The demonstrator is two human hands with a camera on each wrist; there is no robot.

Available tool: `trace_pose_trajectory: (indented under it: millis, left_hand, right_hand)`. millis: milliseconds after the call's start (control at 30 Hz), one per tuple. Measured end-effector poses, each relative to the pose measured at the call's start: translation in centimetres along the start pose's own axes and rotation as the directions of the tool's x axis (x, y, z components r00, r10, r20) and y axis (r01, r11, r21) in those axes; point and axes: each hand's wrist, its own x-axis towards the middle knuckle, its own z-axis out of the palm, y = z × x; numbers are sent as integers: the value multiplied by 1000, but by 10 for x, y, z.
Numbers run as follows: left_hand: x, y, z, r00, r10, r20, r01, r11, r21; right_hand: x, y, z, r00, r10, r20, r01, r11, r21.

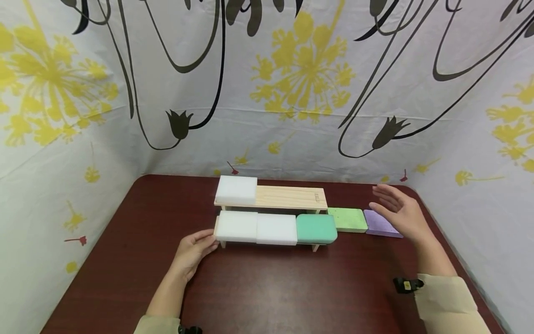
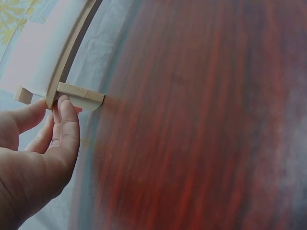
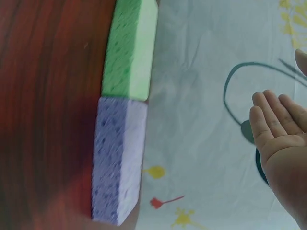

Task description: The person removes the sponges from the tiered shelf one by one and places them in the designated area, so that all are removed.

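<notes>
Pinched at its left end between the thumb and fingers of a left hand [image 1: 193, 253]: a low shelf [image 2: 71, 48] of pale, plain wood, square-edged, on stubby legs atop a dark red-brown table [image 1: 258, 297]. In a row along its top, 2 smooth white blocks [image 1: 237, 227] and 1 round-cornered teal block [image 1: 316, 228]. To the right, end to end on the table, 1 light green sponge [image 1: 348, 220] and 1 purple sponge [image 1: 375, 222], both pitted. Near the purple sponge, fingers straight, thumb apart, nothing gripped: a right hand [image 1: 400, 215]. Behind, a 2nd wooden shelf [image 1: 288, 197] bearing 1 white cube-edged slab [image 1: 236, 190]. Farthest, flower-print cloth [image 1: 233, 93].
</notes>
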Motion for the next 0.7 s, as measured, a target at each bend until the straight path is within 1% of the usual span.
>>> trace_pose_trajectory:
  millis: [233, 300, 533, 700]
  left_hand:
    - [1, 0, 0, 1000, -5, 4, 5, 1000, -7]
    - [1, 0, 0, 1000, -7, 5, 8, 1000, -7]
    - [1, 0, -1, 1000, -9, 1, 9, 1000, -6]
    - [1, 0, -1, 1000, -10, 3, 10, 1000, 0]
  right_hand:
    - [5, -21, 14, 999, -33, -20, 33, 999, -30]
    - [6, -25, 19, 999, -30, -26, 29, 999, -30]
    - [11, -33, 37, 1000, -19, 10, 20, 999, -40]
    - [14, -39, 44, 999, -27, 27, 28, 999, -17]
